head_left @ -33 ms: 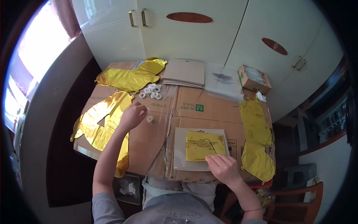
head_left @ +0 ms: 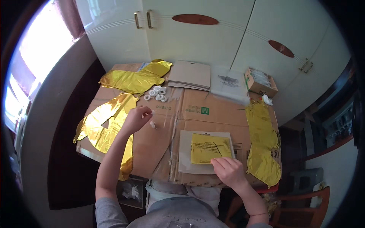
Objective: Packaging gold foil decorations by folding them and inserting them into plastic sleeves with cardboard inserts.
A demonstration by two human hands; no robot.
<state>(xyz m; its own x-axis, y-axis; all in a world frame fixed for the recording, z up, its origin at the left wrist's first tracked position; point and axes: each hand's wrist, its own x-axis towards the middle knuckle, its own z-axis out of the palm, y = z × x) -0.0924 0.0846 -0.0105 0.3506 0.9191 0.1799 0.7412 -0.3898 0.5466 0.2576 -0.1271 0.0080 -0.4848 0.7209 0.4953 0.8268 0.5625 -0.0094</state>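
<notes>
My right hand (head_left: 228, 171) pinches the near edge of a folded gold foil balloon (head_left: 207, 148). The balloon lies on a pale card (head_left: 186, 159), and a thin dark line curves across its printed face. My left hand (head_left: 138, 118) is raised over the left half of the table, fingers closed together. Something pale shows by its fingertips, too small to name. Just below them is a small white roll (head_left: 153, 124), tilted and blurred; whether a strand joins it to the hand I cannot tell. Beside that arm lies a flat gold foil balloon (head_left: 114, 117) with a triangular hole.
Several white rolls (head_left: 157, 94) sit beyond my left hand. Behind are another gold foil balloon (head_left: 125, 79), stacked grey-brown cards (head_left: 189, 74), clear plastic sleeves (head_left: 230, 85) and an open box (head_left: 262, 89). A long gold foil balloon (head_left: 262, 140) lies along the right edge of the cardboard-covered table (head_left: 159, 140).
The small white roll below my left hand has shifted slightly and turned, from facing up to tilted. Both hands keep nearly the same place; the whole view has shifted a little.
</notes>
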